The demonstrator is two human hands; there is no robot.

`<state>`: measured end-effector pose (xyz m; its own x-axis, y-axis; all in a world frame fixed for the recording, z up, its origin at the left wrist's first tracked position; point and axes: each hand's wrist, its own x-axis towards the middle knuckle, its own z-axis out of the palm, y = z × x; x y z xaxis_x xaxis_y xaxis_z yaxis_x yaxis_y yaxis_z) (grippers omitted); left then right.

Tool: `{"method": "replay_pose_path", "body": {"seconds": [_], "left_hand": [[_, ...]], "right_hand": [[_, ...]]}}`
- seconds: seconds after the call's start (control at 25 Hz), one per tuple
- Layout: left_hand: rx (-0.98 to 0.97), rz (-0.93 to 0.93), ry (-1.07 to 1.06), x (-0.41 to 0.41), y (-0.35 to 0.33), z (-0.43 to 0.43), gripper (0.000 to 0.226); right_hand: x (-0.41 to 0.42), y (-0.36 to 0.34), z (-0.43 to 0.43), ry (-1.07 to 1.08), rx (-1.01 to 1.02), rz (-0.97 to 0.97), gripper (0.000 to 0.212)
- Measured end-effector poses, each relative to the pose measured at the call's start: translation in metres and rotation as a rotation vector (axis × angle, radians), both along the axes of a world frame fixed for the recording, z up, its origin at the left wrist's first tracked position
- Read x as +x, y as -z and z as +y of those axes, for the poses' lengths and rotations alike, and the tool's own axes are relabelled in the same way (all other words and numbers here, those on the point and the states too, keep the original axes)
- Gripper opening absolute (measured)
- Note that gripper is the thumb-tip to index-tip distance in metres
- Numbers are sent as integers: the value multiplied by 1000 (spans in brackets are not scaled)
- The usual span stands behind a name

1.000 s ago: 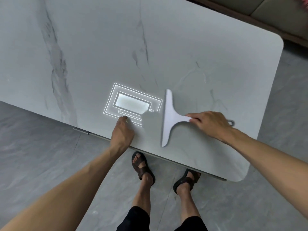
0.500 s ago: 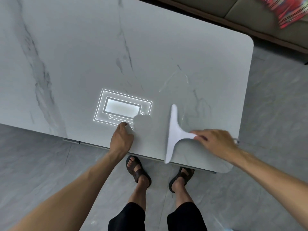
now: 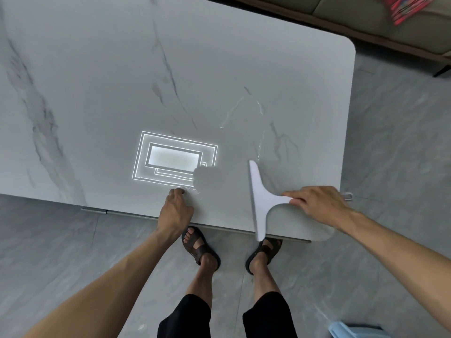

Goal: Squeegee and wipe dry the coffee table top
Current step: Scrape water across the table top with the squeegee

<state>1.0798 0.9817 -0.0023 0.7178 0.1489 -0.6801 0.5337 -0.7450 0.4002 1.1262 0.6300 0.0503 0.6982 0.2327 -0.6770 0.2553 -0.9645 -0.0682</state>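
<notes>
Right hand (image 3: 319,206) fingers grasping squeegee (image 3: 260,200) on coffee table (image 3: 97,69), left hand (image 3: 175,211) fingers loosely curled

A home living room, most likely: a low white marble-patterned coffee table (image 3: 97,69) stands on grey stone-look floor tiles (image 3: 402,142), with an olive cushioned sofa (image 3: 366,13) along the far right edge.

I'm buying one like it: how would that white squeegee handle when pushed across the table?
The squeegee looks thin and plastic, so probably light. Its long blade lies flat on the table top and overhangs the near edge, so it likely slides rather than rolls. The right hand steers it alone, suggesting little resistance.
</notes>
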Motion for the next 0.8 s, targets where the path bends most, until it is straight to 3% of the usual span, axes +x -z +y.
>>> {"method": "replay_pose_path", "body": {"seconds": [0.2,0.44,0.6,0.72,0.8], "left_hand": [[-36,-15,-80,7,-5,-2,43],[35,-33,-433,5,-5,25,37],[127,-32,-511,4,-6,47,37],[182,-46,-470,7,-4,47,44],[167,-33,-466,17,-2,35,51]], "right_hand": [[15,-31,-31,19,-164,-80,36],[15,0,103,-242,222,19,32],[7,37,210,-475,347,133,31],[27,48,211,-557,313,121,31],[58,48,183,-482,321,96,31]]}}
